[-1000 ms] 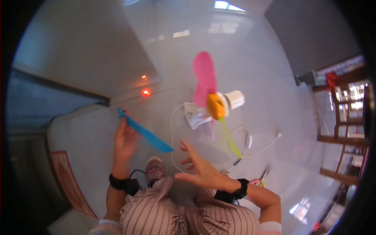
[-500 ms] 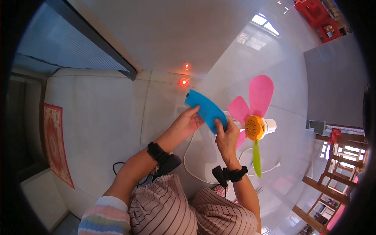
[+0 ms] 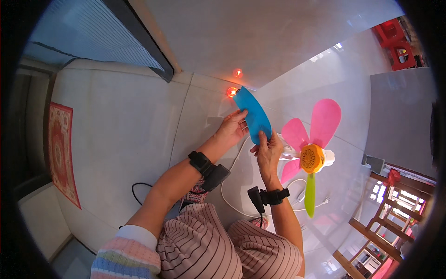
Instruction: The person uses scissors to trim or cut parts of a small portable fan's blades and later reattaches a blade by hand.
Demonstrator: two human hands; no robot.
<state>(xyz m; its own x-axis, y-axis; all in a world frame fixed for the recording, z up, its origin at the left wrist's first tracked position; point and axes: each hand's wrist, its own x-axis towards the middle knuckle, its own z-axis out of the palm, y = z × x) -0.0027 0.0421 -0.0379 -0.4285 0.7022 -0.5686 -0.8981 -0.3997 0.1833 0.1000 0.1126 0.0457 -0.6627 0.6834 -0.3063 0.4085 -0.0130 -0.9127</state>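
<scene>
Both my hands hold a curved blue plastic blade, raised in front of me and tilted with its far end up and to the left. My left hand pinches its left edge around the middle. My right hand grips the near end, thumb lying on top. A small dark spot shows at the far tip. Close to my right hand stands a fan with pink blades, a green blade, a yellow hub and a white housing.
A glowing red light sits on the floor by the wall, beyond the blade's tip. A white cord loops across the tiles. To the left lies a red patterned mat. Red stools and a wooden frame are at the right.
The blue blade has tilted more upright, and its far tip has moved up and right in the picture, close to the red light. The whole view has shifted somewhat. Both hands keep their hold.
</scene>
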